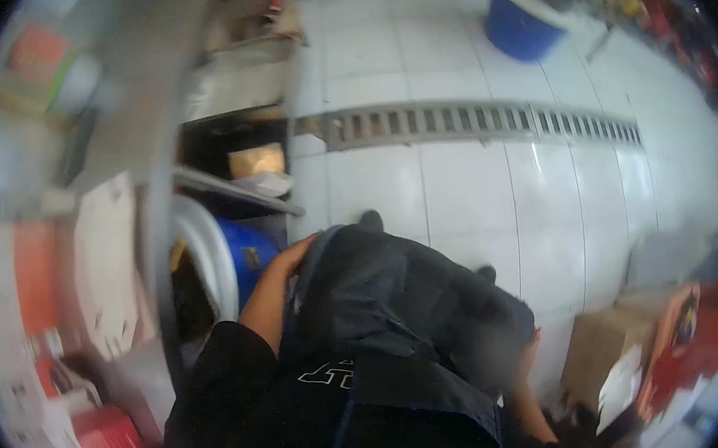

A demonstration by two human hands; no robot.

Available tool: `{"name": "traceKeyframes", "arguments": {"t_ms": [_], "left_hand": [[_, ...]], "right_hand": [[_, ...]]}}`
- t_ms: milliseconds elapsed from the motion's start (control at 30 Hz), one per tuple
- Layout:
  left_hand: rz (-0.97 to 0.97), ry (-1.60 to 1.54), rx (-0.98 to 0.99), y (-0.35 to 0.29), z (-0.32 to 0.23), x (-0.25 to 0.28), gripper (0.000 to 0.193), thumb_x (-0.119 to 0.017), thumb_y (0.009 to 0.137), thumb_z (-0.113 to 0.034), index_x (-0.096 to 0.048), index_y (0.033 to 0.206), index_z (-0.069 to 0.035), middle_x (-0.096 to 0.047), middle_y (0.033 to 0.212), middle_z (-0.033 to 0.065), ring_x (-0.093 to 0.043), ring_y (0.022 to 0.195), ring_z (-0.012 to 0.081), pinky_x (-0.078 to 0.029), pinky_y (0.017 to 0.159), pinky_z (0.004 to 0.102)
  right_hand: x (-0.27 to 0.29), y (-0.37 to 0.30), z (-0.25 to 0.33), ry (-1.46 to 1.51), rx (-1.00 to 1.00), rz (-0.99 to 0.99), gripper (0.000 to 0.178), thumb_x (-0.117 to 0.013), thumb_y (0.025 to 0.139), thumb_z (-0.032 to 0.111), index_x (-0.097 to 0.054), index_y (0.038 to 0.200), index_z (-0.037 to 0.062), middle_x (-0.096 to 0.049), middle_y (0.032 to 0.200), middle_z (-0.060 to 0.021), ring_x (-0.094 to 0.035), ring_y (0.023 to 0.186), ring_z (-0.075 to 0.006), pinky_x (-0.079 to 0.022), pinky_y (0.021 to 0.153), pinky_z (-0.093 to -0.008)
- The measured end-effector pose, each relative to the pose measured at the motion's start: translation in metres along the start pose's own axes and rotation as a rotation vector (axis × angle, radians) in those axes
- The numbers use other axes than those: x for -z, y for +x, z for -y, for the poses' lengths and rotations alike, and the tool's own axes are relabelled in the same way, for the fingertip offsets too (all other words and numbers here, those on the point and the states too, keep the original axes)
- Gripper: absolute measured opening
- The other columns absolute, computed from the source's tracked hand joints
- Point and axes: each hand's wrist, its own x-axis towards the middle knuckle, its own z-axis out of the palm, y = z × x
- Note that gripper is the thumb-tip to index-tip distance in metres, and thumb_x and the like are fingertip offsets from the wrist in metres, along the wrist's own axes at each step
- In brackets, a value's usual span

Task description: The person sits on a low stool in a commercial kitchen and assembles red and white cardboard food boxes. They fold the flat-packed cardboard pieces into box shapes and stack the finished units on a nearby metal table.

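Note:
A dark grey-black apron (375,300) spreads in front of my body, creased across its middle and wide at its far end. At its left edge is my left hand (298,253), closed on the cloth with the fingers partly hidden behind it. On the opposite side my right hand (530,352) grips the right edge; it is blurred, and most of its fingers are out of sight. Whether anything lies under or inside the cloth cannot be seen. The tips of two dark shoes (371,220) show just beyond it.
White floor tiles (468,187) are crossed by a metal drain grate (436,121). To my left, a blue bucket (247,256) stands under a metal table (168,199). Another blue bucket (522,27) is far right. Cardboard boxes (604,343) sit at near right.

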Motion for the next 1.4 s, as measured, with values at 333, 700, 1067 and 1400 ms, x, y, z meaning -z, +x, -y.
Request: {"name": "traceKeyframes", "arguments": {"t_ms": [333, 700, 1067, 1400], "left_hand": [[-0.438, 1.240, -0.139, -0.186, -0.139, -0.060, 0.061, -0.053, 0.100, -0.054, -0.062, 0.140, -0.009, -0.062, 0.142, 0.0192, -0.060, 0.129, 0.0392, -0.048, 0.105, 0.0551], [-1.246, 0.997, -0.415, -0.272, -0.208, 0.205, 0.059, -0.074, 0.088, -0.039, -0.062, 0.132, -0.001, -0.070, 0.110, 0.0234, -0.065, 0.097, 0.0337, -0.052, 0.083, 0.0477], [-1.064, 0.952, -0.428, -0.296, -0.201, 0.294, 0.077, -0.080, 0.081, -0.015, -0.048, 0.149, -0.001, -0.065, 0.126, 0.0218, -0.067, 0.104, 0.0383, -0.057, 0.076, 0.0467], [-0.898, 0.754, -0.370, -0.345, -0.222, 0.182, 0.059, -0.078, 0.082, -0.021, -0.057, 0.133, 0.000, -0.066, 0.106, 0.0171, -0.065, 0.092, 0.0330, -0.054, 0.075, 0.0414]], "right_hand": [[0.000, 0.043, -0.012, 0.054, 0.138, 0.208, 0.060, -0.040, 0.109, 0.041, -0.046, 0.146, -0.0059, -0.052, 0.145, -0.0229, -0.054, 0.129, -0.0352, -0.042, 0.111, -0.0440], [-0.025, 0.008, 0.012, -0.209, -0.048, -0.172, 0.069, -0.055, 0.099, 0.051, -0.049, 0.150, 0.0043, -0.051, 0.152, -0.0233, -0.047, 0.142, -0.0402, -0.035, 0.118, -0.0486], [-0.011, -0.032, 0.048, -0.088, -0.058, -0.274, 0.061, -0.055, 0.100, 0.050, -0.059, 0.143, 0.0066, -0.058, 0.144, -0.0213, -0.054, 0.135, -0.0387, -0.042, 0.114, -0.0471], [0.003, -0.009, 0.006, 0.046, 0.046, -0.038, 0.059, -0.055, 0.098, 0.054, -0.063, 0.138, 0.0117, -0.055, 0.150, -0.0165, -0.055, 0.134, -0.0390, -0.044, 0.111, -0.0504]]}}
